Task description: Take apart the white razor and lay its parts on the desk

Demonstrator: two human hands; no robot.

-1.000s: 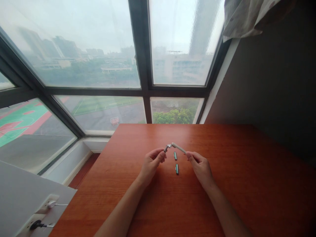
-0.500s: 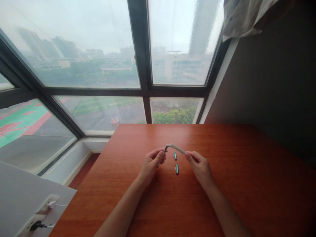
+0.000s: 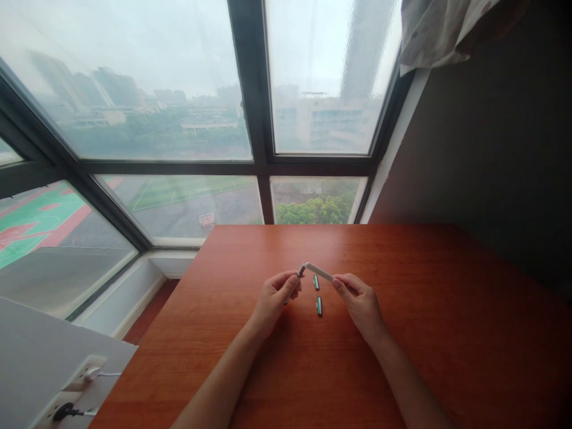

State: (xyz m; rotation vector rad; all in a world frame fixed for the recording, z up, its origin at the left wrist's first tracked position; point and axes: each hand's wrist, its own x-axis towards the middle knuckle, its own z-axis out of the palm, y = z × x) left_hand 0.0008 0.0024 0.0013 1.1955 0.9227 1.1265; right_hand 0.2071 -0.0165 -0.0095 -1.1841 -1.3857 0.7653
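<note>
With fingers narrowed to tight pinches, holding a grey metallic razor handle in the left hand and a pale handle in the right hand, tip to tip above the desk. Cannot tell whether joined or merely touching. Probably gripped back from the tips to leave that meeting point uncovered. Lying on the desk, between the hands: a farther razor cartridge and a nearer razor cartridge, perhaps placed for easy reach.

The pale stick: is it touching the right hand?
Touching. The head view shows the right hand pinching one end of the pale stick, the rest jutting out.
</note>
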